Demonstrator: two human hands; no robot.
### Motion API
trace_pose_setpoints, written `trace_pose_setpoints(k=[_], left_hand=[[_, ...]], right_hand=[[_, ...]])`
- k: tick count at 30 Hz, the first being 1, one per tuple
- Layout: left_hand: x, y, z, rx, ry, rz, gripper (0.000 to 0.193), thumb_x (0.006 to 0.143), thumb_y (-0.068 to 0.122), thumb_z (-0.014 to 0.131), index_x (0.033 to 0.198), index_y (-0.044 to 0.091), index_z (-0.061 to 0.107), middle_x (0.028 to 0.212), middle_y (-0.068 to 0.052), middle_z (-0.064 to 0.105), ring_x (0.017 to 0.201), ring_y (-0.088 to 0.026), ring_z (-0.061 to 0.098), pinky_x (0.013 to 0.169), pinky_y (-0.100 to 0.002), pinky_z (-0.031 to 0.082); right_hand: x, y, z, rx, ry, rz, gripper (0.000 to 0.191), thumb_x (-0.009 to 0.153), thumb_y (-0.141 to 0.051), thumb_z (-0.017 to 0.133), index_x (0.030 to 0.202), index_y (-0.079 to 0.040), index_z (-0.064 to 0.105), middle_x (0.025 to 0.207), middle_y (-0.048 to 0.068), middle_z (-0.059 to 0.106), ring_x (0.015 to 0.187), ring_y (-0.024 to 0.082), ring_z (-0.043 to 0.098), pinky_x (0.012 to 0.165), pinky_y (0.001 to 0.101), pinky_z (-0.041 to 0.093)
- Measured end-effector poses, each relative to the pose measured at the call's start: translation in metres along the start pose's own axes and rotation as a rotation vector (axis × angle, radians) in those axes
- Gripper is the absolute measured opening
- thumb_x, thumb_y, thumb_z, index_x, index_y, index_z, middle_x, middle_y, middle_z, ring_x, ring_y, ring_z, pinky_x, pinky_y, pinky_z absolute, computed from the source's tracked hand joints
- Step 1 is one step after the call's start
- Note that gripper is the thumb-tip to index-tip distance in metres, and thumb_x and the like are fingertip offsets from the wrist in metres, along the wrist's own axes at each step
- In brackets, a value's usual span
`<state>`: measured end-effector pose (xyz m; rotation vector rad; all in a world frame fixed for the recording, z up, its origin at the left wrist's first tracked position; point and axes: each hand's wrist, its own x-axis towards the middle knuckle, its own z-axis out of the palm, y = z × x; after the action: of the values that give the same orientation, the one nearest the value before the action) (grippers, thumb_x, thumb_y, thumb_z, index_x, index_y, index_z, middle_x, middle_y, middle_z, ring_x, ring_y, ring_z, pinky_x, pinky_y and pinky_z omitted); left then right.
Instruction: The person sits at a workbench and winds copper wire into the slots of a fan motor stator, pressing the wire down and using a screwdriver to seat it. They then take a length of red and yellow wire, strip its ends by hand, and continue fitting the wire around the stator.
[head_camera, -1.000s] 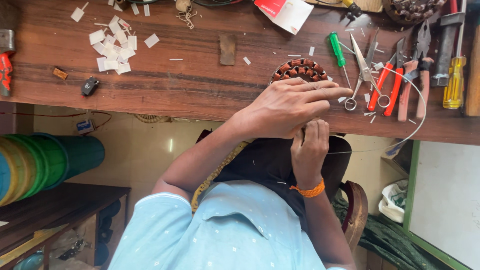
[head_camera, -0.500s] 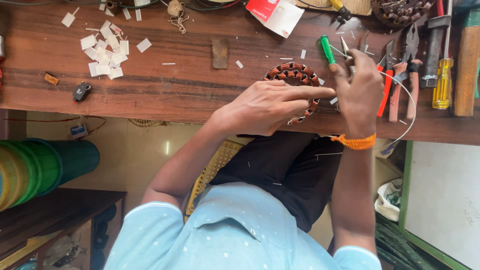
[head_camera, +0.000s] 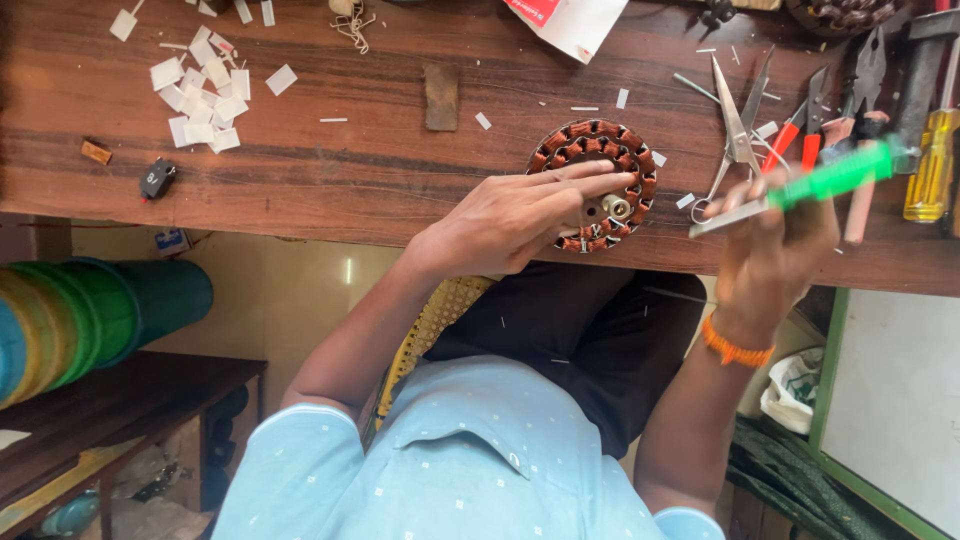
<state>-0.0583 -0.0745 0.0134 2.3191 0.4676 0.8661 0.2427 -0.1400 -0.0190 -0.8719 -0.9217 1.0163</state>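
A round stator with copper windings (head_camera: 598, 148) lies on the wooden workbench (head_camera: 380, 170) near its front edge. My left hand (head_camera: 515, 218) rests flat on the stator, its fingers across the middle and the lower windings. My right hand (head_camera: 775, 240), with an orange band at the wrist, is shut on a green-handled screwdriver (head_camera: 835, 175). The screwdriver is held just right of the stator, its metal shaft pointing left and slightly down, apart from the windings.
Scissors (head_camera: 735, 130), red-handled pliers (head_camera: 800, 140) and a yellow-handled screwdriver (head_camera: 935, 160) lie at the right of the bench. White paper slips (head_camera: 200, 95), a small wooden block (head_camera: 440, 97) and a black switch (head_camera: 157, 180) lie to the left. Green rolls (head_camera: 80, 320) sit lower left.
My right hand rose from below the bench edge to the tools, took the green-handled screwdriver and carried it to the right of the stator. My left hand stayed on the stator.
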Motion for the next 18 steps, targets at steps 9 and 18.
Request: trace_pose_setpoints(k=[9, 18], left_hand=[[-0.017, -0.003, 0.011, -0.079, 0.184, -0.116, 0.019, 0.093, -0.005, 0.065, 0.105, 0.006, 0.056, 0.169, -0.016, 0.031, 0.160, -0.036, 0.034, 0.122, -0.043, 0.039], [-0.020, -0.018, 0.005, -0.487, 0.176, -0.113, 0.025, 0.090, -0.017, 0.053, 0.103, 0.003, 0.045, 0.162, -0.011, 0.049, 0.132, -0.036, 0.064, 0.104, -0.038, 0.058]], right_hand=[[-0.073, 0.033, 0.035, -0.330, -0.126, -0.045, 0.027, 0.105, -0.013, 0.074, 0.117, -0.003, 0.052, 0.104, 0.022, 0.073, 0.094, 0.028, 0.074, 0.082, 0.0329, 0.060], [-0.074, 0.051, 0.044, -0.344, 0.029, -0.144, 0.027, 0.102, -0.006, 0.074, 0.112, -0.003, 0.050, 0.104, 0.022, 0.071, 0.086, 0.027, 0.075, 0.079, 0.0356, 0.064]])
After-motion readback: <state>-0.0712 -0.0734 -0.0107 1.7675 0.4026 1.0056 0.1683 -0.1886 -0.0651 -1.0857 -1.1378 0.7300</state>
